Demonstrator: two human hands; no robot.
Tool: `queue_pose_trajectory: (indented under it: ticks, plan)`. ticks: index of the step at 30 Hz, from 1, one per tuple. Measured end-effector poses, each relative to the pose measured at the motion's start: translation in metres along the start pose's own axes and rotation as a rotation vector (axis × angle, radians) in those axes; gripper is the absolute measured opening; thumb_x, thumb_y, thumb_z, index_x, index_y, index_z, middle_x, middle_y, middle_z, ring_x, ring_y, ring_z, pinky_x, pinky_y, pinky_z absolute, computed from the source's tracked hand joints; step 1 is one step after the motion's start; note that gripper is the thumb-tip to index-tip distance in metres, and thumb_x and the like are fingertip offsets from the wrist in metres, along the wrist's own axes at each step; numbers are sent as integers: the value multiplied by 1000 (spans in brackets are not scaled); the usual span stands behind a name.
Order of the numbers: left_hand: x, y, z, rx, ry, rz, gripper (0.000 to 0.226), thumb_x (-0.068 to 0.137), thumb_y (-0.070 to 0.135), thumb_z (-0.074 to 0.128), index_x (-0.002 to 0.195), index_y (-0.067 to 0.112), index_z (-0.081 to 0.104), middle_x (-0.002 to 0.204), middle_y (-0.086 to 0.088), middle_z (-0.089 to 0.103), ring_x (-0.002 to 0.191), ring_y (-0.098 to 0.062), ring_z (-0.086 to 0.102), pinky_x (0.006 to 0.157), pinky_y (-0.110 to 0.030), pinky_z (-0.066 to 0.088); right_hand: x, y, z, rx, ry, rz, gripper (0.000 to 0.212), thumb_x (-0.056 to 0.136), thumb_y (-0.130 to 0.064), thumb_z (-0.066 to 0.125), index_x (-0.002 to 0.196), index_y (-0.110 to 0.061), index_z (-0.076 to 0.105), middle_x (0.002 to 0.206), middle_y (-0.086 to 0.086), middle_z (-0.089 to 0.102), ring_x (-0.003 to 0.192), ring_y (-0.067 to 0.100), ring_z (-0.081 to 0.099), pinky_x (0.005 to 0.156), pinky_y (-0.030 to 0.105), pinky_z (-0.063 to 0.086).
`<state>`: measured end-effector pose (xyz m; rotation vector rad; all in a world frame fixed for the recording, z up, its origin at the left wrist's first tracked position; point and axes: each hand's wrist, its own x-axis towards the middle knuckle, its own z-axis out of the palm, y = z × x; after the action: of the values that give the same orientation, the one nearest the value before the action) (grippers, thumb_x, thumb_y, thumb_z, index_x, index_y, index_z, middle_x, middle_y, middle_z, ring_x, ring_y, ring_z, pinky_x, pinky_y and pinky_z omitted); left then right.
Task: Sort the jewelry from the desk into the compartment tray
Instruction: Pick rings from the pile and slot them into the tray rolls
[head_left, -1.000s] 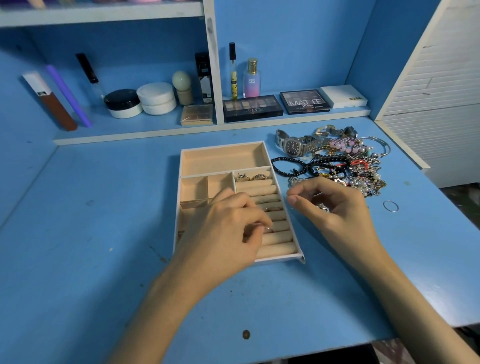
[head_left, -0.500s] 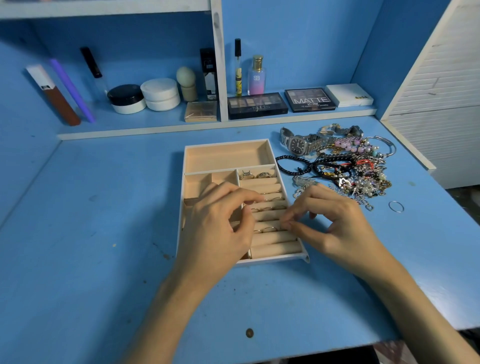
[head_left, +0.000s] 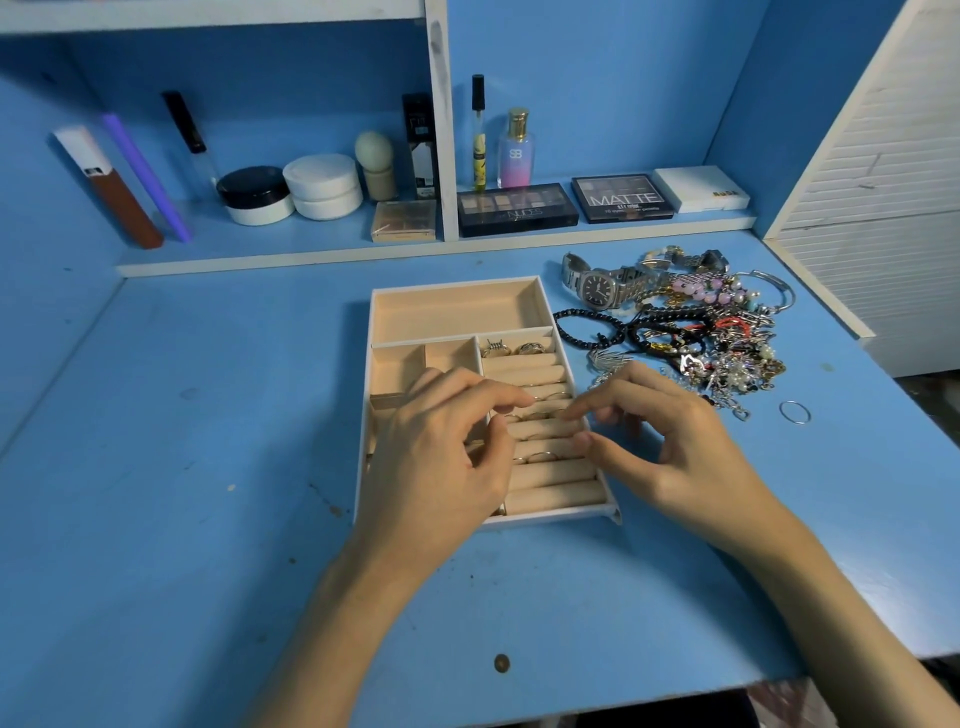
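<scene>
Rings (head_left: 537, 415) sit in the tray (head_left: 550, 517) slot just between the narrowly curled fingers (head_left: 498, 397) of left hand (head_left: 447, 447) and right hand (head_left: 670, 441), perhaps pinched, I cannot tell; jewelry pile (head_left: 701, 338) lies beyond the right hand

The right hand (head_left: 670, 447) has come across from beside the jewelry pile (head_left: 717, 343), where a second ago it pinched something small and shiny. It now reaches over the right edge of the tray (head_left: 457, 283) onto the ring rolls (head_left: 550, 475). Whether it still holds that piece I cannot make out, as its fingertips are blurred. The left hand (head_left: 441, 457) has loosened from its tight curl at a lower roll, leaving a ring (head_left: 540, 457) seated there in plain sight. Its forefinger now stretches to a higher row, almost meeting the right forefinger.
</scene>
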<state>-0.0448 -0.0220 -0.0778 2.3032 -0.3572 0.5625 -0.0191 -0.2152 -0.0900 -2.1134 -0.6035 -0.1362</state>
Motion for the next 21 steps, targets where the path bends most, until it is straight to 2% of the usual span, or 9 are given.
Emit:
queue_pose_trajectory:
  ticks: [2,6,11,18,21]
  plan:
    - [0,0,0,-4,0,7,23,81,17,50,93,21,70,84,13,60,81,-7,55,66,-23,49,0,2,0,-21,4,8,18,79,-35,62,95,-28,64,83,-2,49,80,14,50,70,24,41]
    - [0,0,0,-6,-6,4,23,81,17,50,94,22,69,85,13,60,82,-6,55,66,-27,52,1,3,1,-61,-4,17,27,77,-34,65,103,-29,59,85,-4,47,80,13,48,69,16,37]
    - [0,0,0,-3,-11,2,23,81,17,50,95,24,69,84,13,60,82,-5,54,67,-26,51,1,3,2,-69,-14,22,33,76,-35,66,107,-31,56,87,-6,47,81,13,49,66,13,34]
    - [0,0,0,4,-15,-14,22,81,14,54,94,23,69,85,13,60,82,-4,54,66,-20,48,1,2,1,-50,-20,25,31,77,-36,64,107,-31,56,85,-6,48,80,13,49,67,16,36]
    - [1,0,-1,16,-19,-9,22,80,14,54,93,23,69,83,13,60,80,-5,54,65,-16,45,3,-3,-1,42,38,36,22,79,-30,63,101,-28,59,81,0,50,77,17,50,66,25,39]
